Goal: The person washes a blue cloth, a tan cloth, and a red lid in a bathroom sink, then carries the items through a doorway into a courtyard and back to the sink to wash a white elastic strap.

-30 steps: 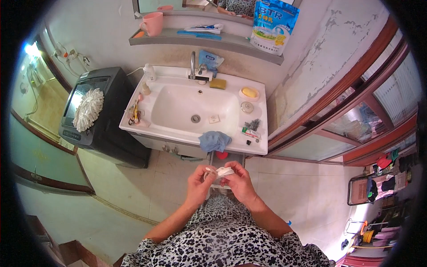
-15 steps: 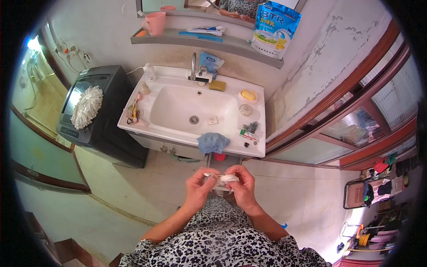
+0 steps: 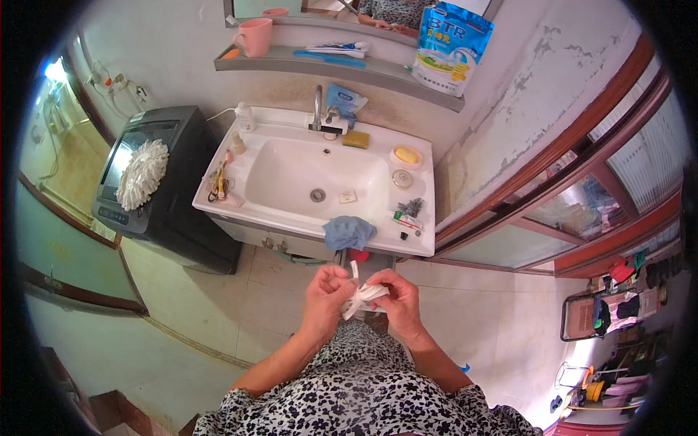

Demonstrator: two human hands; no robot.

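In front of my body, below the sink's front edge, both hands hold a white strip of soft, cloth-like material (image 3: 369, 292), gathered in the middle with loops and ends sticking out like a bow. My left hand (image 3: 326, 296) pinches it at the gathered part, where one narrow end points up and another hangs down. On the other side my right hand (image 3: 397, 296) grips a loop between thumb and fingers. Its exact kind is unclear. Just beyond the hands, a blue cloth (image 3: 349, 233) drapes over the rim of the white sink (image 3: 291, 212).
A partly open drawer (image 3: 378, 263) juts out under the sink. To the left stands a dark washing machine (image 3: 145, 225) with a white mop head (image 3: 143, 174) on top. A shelf (image 3: 291, 63) above holds a pink mug (image 3: 255, 38) and a blue pouch (image 3: 452, 47).
The white strip has opened from a small bundle into a bow-like shape, with one end now upright. My hands have stayed nearly in place, the left fingers shifting slightly.
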